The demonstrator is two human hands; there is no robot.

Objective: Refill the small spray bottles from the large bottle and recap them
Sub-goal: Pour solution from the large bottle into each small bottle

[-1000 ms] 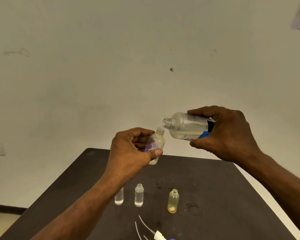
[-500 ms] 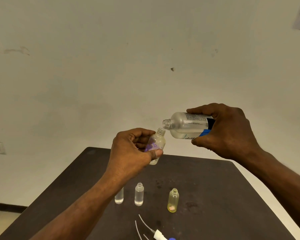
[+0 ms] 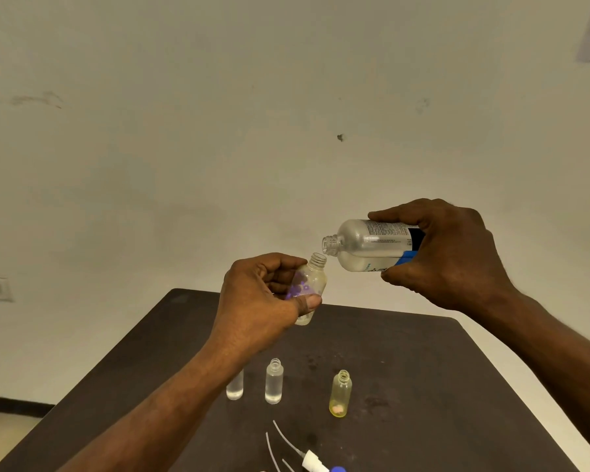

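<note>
Two bare forearms and hands are in view. The left hand (image 3: 259, 298) enters from the lower left of the frame on a long forearm that is uncovered along its whole visible length; no sleeve edge shows before the frame border. The right hand (image 3: 447, 257) enters from the lower right, its forearm likewise uncovered up to the right edge. The thumbnail visible at centre frame is short and unpainted. Knuckle creases and tendon lines are visible across the backs of both hands. Fine hair on the forearms cannot be resolved; the nearest parts are slightly blurred.
</note>
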